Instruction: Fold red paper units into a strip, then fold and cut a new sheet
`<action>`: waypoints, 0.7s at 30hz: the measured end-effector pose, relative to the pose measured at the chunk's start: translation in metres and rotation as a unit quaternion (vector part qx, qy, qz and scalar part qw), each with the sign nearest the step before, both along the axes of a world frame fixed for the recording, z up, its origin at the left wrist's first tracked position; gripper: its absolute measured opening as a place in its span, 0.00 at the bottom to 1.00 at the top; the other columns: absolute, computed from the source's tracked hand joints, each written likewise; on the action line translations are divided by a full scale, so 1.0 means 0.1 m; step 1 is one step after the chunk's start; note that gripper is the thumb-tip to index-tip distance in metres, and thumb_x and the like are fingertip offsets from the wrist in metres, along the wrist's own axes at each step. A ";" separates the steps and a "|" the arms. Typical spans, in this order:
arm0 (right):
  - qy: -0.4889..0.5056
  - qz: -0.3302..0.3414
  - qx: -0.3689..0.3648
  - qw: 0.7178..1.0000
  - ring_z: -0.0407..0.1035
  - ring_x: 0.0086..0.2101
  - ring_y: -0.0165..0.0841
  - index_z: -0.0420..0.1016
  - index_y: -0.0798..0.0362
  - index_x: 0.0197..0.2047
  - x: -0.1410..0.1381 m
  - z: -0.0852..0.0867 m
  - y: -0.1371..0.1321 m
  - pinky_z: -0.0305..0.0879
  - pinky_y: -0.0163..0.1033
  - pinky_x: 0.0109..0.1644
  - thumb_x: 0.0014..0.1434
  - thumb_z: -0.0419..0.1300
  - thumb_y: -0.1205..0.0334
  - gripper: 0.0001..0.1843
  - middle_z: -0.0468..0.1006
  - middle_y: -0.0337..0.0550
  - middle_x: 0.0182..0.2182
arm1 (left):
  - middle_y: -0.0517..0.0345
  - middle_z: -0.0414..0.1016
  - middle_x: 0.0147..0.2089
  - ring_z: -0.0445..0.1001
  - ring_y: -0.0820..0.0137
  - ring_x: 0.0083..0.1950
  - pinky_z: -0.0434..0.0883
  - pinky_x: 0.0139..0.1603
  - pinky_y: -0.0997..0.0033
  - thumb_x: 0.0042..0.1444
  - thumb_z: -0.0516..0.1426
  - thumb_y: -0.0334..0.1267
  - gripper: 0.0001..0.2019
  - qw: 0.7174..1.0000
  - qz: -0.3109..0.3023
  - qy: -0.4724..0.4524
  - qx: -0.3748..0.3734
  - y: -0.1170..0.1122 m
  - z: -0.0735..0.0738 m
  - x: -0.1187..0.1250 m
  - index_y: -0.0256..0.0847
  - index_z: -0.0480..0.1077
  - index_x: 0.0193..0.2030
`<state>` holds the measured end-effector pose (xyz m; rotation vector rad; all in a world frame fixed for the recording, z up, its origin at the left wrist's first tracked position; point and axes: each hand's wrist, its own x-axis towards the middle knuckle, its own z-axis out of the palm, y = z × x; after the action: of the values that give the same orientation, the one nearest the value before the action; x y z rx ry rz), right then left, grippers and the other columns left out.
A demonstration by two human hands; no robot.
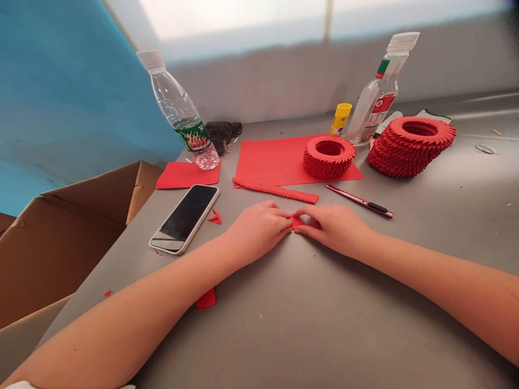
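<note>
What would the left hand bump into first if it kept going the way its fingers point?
The left hand points toward the right, so it would first meet the small red paper piece that its fingers seem to pinch; right behind that is the right hand.

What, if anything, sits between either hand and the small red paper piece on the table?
Nothing visible. The left hand and right hand both pinch the small red paper piece against the table; the folded red strip and the craft knife lie farther back, clear of both hands.
</note>
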<state>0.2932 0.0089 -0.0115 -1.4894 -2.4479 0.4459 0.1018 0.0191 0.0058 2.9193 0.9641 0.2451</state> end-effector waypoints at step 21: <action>0.047 -0.017 -0.021 0.999 0.64 0.24 0.29 0.74 0.45 0.35 0.00 -0.01 -0.01 0.52 0.33 0.27 0.55 0.54 0.50 0.11 0.74 0.35 0.23 | 0.52 0.75 0.39 0.68 0.67 0.41 0.67 0.41 0.69 0.61 0.47 0.36 0.15 0.996 -0.054 0.007 0.071 0.07 -0.03 -0.05 0.40 0.74 0.35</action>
<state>0.2935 0.0081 -0.0127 -1.4881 -2.3521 0.5521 0.0973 0.0256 0.0027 3.0936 0.8180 0.2993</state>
